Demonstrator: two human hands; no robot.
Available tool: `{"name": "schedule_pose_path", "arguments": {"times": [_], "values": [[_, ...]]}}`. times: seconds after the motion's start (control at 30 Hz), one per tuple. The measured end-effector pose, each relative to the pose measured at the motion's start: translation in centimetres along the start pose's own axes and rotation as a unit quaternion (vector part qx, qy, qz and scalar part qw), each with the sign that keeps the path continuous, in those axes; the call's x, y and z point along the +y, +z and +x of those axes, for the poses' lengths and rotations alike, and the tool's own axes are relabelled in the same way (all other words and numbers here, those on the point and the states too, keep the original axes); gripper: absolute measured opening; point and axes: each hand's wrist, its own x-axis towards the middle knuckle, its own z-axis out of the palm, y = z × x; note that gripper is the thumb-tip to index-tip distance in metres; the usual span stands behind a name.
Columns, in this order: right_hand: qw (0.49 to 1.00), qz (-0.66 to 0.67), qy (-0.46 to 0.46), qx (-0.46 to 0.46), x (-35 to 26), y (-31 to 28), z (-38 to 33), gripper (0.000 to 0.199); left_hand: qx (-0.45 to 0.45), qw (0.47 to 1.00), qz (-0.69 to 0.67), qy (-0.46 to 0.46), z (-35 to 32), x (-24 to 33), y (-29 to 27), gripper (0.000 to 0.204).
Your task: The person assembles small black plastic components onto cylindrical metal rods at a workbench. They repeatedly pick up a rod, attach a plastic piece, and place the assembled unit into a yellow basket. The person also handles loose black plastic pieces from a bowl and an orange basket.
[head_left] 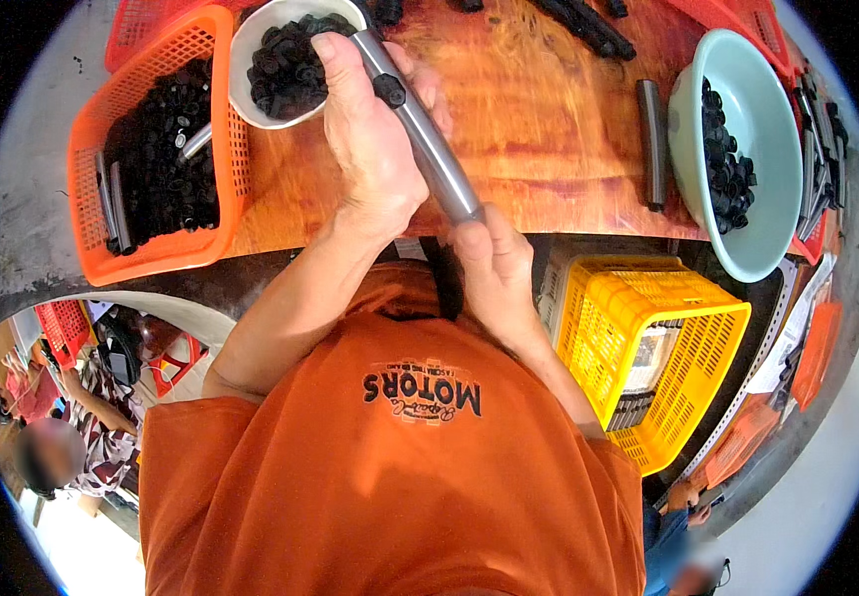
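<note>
A grey tube (431,149) slants across the front of my body, over the near edge of the wooden table. My left hand (375,139) is wrapped round its upper part, thumb stretched along the side and fingertips showing beyond it. A small round black piece (388,90) sits on the tube beside that thumb. My right hand (494,263) grips the tube's lower end, which it partly hides. Just beyond my left hand stands a white bowl (241,79) of small black parts. An orange basket (234,149) to its left holds more black parts and a few grey tubes.
On the wooden table (549,129), another grey tube (653,144) lies beside a pale blue basin (772,129) with black parts. Black rods (588,28) lie at the far side. Below the edge stands a yellow crate (588,343). People (102,417) are at the lower left and lower right.
</note>
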Motion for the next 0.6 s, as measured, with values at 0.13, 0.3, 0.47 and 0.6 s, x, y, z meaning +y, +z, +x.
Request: {"name": "schedule_pose_path", "arguments": {"times": [0.13, 0.3, 0.47, 0.6], "values": [[0.991, -0.124, -0.051, 0.032, -0.34, 0.17, 0.07, 0.038, 0.005, 1.0, -0.002, 0.005, -0.16, -0.19, -0.27, 0.06], [0.987, -0.154, -0.033, 0.034, -0.2, 0.37, -0.17, 0.046, 0.01, 1.0, -0.011, -0.008, -0.53, -0.09, -0.09, 0.06], [0.988, -0.152, -0.021, 0.022, -0.76, 0.6, 0.0, 0.056, 0.03, 0.999, -0.025, -0.008, -0.46, -0.2, -0.2, 0.061], [0.989, -0.139, -0.056, 0.011, -0.14, 0.7, 0.07, 0.041, 0.016, 1.0, -0.007, 0.003, -0.48, -0.28, -0.74, 0.061]]}}
